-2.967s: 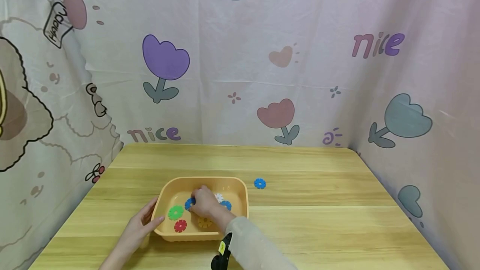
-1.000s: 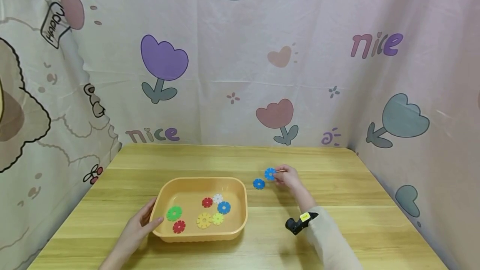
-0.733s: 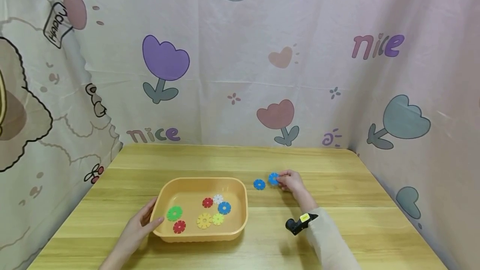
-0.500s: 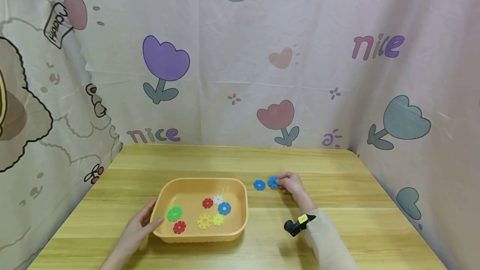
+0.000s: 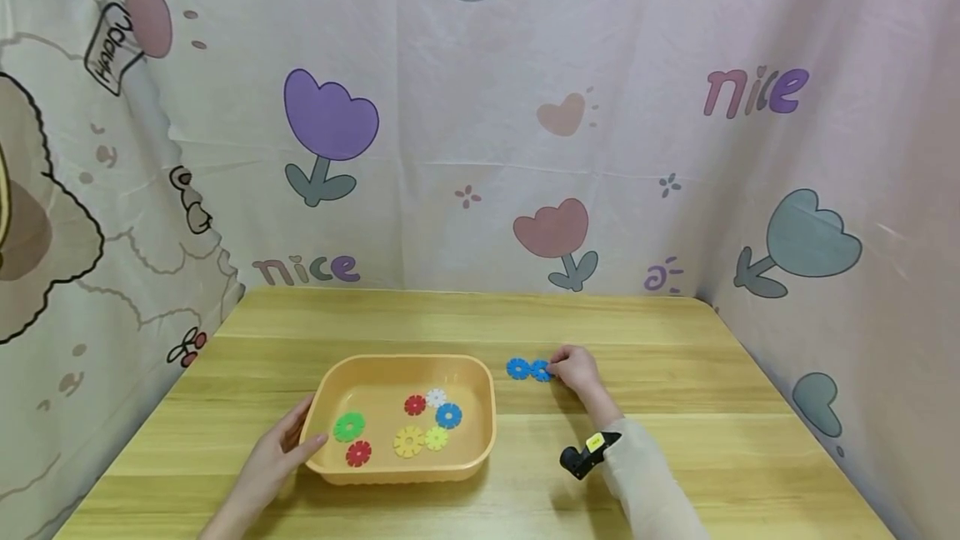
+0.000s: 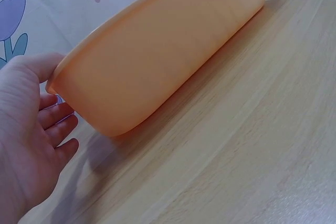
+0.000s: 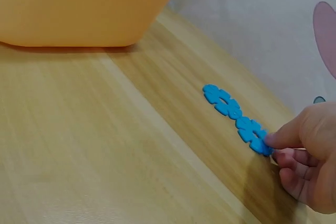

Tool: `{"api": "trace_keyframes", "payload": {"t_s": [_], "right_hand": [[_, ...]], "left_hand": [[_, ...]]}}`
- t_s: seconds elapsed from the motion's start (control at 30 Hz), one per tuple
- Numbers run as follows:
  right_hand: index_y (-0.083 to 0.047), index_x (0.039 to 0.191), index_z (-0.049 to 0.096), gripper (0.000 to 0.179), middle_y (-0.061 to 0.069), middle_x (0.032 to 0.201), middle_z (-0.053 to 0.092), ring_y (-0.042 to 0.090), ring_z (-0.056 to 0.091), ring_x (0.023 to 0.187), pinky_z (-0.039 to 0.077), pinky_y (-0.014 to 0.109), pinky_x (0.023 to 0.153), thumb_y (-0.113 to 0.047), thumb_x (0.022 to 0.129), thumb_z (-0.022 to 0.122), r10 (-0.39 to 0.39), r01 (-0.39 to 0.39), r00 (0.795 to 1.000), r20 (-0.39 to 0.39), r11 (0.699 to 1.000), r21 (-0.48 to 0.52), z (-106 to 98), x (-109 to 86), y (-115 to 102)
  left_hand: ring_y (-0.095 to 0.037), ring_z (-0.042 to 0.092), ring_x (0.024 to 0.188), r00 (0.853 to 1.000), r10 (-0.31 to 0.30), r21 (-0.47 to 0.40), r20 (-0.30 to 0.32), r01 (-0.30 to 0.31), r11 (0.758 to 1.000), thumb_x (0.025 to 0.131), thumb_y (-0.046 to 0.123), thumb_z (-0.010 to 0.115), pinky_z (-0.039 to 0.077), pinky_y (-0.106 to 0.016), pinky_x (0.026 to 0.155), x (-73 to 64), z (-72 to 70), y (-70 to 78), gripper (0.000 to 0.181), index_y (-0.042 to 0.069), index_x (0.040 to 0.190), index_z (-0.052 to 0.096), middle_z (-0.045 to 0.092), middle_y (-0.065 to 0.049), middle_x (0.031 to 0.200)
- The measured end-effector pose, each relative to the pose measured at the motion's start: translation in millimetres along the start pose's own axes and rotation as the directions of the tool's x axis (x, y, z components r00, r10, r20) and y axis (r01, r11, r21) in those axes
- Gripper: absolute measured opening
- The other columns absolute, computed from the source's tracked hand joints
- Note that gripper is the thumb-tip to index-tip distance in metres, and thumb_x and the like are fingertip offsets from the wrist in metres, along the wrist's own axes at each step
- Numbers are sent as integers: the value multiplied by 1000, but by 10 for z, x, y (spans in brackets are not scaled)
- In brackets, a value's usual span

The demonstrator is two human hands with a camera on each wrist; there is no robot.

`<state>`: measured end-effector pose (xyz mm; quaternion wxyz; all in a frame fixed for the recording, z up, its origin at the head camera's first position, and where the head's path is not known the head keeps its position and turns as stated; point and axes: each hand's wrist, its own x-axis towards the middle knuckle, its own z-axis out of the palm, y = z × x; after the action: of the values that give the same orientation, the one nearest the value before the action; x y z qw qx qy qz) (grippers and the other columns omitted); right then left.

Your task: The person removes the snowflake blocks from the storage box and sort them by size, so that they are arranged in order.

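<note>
Two blue snowflake-shaped plastic discs lie side by side on the table, right of an orange-yellow plastic basin point(image 5: 401, 477). My right hand point(image 5: 577, 368) pinches the right-hand blue disc point(image 5: 536, 372) between thumb and fingers. In the right wrist view this disc's edge meets the left-hand blue disc point(image 7: 211, 94); whether their slots interlock is unclear. At the basin's left end, my left hand point(image 5: 272, 452) holds the rim, thumb over it and fingers point(image 6: 60, 128) along the outer wall.
Inside the basin lie loose discs: green point(image 5: 340, 427), two red, one blue point(image 5: 440, 417), white, yellow and a small yellow-green one. The wooden table point(image 5: 675, 365) ends at a patterned cloth point(image 5: 465, 107) behind. A black camera point(image 5: 588, 454) sits on the right wrist.
My right hand took a blue disc out of the basin, carried it right, lowered it to the table and slid it left against the other blue disc. The left hand stayed at the basin.
</note>
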<state>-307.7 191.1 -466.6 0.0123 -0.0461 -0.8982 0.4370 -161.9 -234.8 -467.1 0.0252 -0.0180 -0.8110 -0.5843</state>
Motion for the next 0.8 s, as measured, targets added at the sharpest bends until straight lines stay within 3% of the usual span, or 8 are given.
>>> {"api": "trace_keyframes", "payload": {"t_s": [0.3, 0.53, 0.7, 0.8], "right_hand": [[4, 88, 62, 7, 10, 79, 58, 17, 52, 64, 46, 24, 53, -1, 83, 65, 28, -29, 1000, 9, 998, 64, -29, -33, -14], [7, 98, 62, 15, 12, 85, 60, 22, 54, 69, 51, 31, 60, -1, 85, 62, 17, -23, 999, 48, 991, 134, -101, -69, -156], [7, 101, 61, 18, 12, 89, 60, 22, 54, 75, 52, 40, 70, -2, 86, 62, -32, 21, 997, 67, 987, 156, -145, -131, -388], [8, 103, 60, 21, 12, 90, 60, 21, 56, 79, 52, 45, 76, -3, 86, 63, -71, 54, 994, 86, 982, 182, -152, -162, -524]], "left_hand": [[18, 37, 101, 1000, -7, -14, 6, 7, 1000, 91, 13, 60, 41, -10, 83, -6, -2, 14, 67, -8, 143, 24, 25, -30, 144], [-12, 39, 120, 999, -31, 30, 8, 31, 999, 91, 16, 60, 39, -9, 85, -12, -16, 28, 69, -5, 144, 23, 25, -28, 145], [6, 39, 111, 1000, -28, 15, 10, 28, 1000, 91, 15, 60, 40, -10, 84, -21, -18, 25, 68, -5, 144, 22, 25, -28, 145], [-2, 40, 115, 1000, -18, 13, 12, 18, 1000, 91, 15, 60, 39, -10, 85, -25, -17, 27, 68, -6, 144, 22, 24, -28, 145]]}}
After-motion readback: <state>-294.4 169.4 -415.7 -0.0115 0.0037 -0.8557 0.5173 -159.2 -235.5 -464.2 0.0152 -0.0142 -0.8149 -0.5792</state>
